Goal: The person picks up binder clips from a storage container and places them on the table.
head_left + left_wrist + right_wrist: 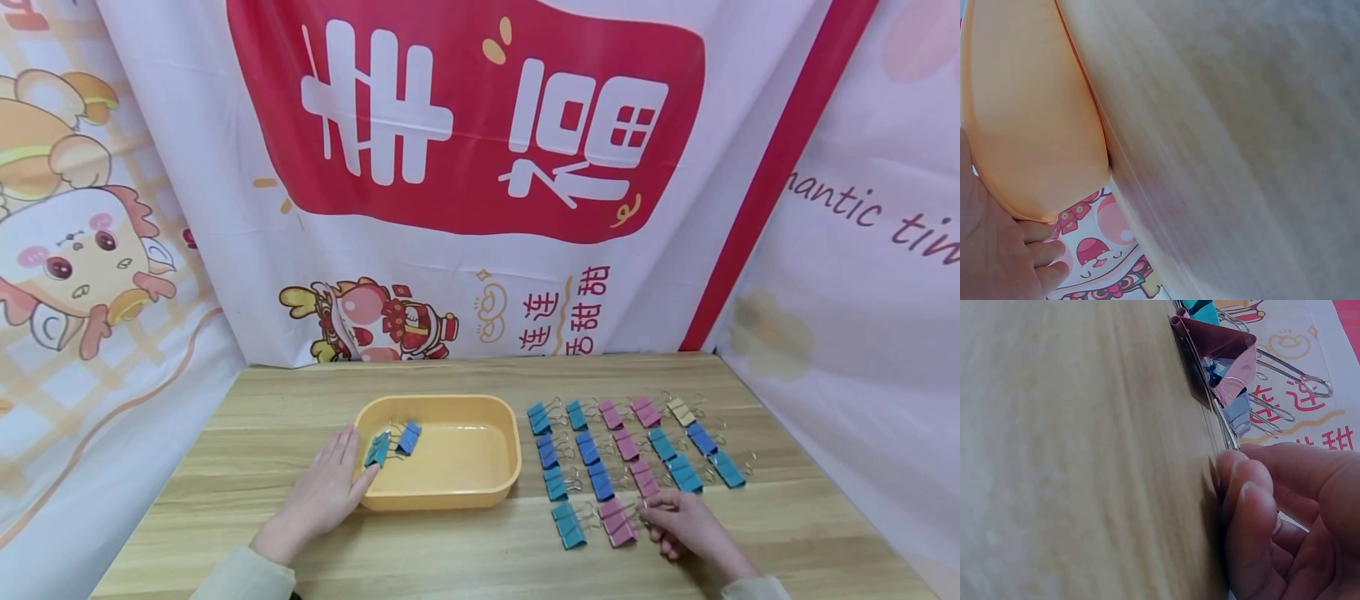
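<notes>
My left hand (326, 483) holds the left end of a shallow yellow plastic tray (480, 498), its thumb at the rim and fingers round the end wall. Inside that end lie a teal binder clip (378, 448) and a blue binder clip (408, 437). On the right, my right hand (686, 525) pinches a wire handle of the pink binder clip (617, 523) in the front row. In the right wrist view this pink clip (1235, 378) stays at the table surface, beyond the fingertips (1254, 478).
More binder clips stand in rows right of the tray: teal clips (568, 525), blue clips (600, 482), pink clips (643, 479) and a pale yellow one (681, 411). The wooden table (450, 558) meets a printed cloth (637, 292) at the back. Cloth also hangs on both sides.
</notes>
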Tool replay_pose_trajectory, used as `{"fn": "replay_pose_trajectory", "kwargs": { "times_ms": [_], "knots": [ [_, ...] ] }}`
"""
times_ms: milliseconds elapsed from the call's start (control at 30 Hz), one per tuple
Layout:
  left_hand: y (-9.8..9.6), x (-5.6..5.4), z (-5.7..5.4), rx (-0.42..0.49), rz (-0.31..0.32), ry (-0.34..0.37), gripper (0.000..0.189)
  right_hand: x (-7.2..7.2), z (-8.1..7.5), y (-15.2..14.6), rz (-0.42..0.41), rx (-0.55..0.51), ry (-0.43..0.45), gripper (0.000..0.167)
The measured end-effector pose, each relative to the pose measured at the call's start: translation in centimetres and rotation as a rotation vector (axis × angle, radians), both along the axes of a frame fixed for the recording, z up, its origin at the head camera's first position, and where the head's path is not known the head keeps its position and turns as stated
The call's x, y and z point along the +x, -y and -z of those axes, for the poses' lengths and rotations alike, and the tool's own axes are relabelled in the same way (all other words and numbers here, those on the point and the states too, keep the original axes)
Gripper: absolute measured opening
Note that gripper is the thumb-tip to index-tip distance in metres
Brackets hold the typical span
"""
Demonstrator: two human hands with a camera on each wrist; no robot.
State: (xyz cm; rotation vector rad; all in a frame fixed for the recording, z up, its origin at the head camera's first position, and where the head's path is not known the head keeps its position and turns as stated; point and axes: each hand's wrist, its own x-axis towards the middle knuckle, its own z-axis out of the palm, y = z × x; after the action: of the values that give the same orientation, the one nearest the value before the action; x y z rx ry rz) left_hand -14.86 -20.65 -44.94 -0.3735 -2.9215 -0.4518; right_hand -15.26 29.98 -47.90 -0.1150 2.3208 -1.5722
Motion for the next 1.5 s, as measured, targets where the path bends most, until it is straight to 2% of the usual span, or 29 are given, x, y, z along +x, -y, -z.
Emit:
{"fn": "replay_pose_trajectory", "kwargs": {
  "times_ms": [600,767,833,967,1167,1333,1500],
  "knots": [
    [0.2,0.0,0.2,-0.010,-0.009,0.010,0.069,0.1,0.1,-0.2,0.001,-0.031,0.013,0.033],
    [0.3,-0.1,0.2,-0.012,-0.004,-0.002,0.069,0.3,-0.8,-0.7,-0.030,-0.053,0.027,0.035],
    [0.3,0.0,0.2,-0.011,-0.002,-0.005,0.069,0.3,-1.7,-1.0,-0.029,-0.034,0.016,0.035],
    [0.3,0.0,0.0,-0.012,-0.002,-0.008,0.069,-0.1,-4.0,-1.1,0.001,0.037,-0.072,0.037],
    [0.3,-0.1,-0.2,-0.011,-0.007,0.004,0.069,-2.2,-8.0,0.3,0.033,0.099,-0.164,0.042],
    [0.2,-0.1,-0.2,-0.010,-0.005,0.014,0.070,-3.5,-11.5,2.9,0.006,0.158,-0.237,0.042],
    [0.1,0.0,-0.2,-0.005,-0.009,0.030,0.070,-4.6,-14.3,6.4,-0.079,0.177,-0.286,0.040]
  ]
}}
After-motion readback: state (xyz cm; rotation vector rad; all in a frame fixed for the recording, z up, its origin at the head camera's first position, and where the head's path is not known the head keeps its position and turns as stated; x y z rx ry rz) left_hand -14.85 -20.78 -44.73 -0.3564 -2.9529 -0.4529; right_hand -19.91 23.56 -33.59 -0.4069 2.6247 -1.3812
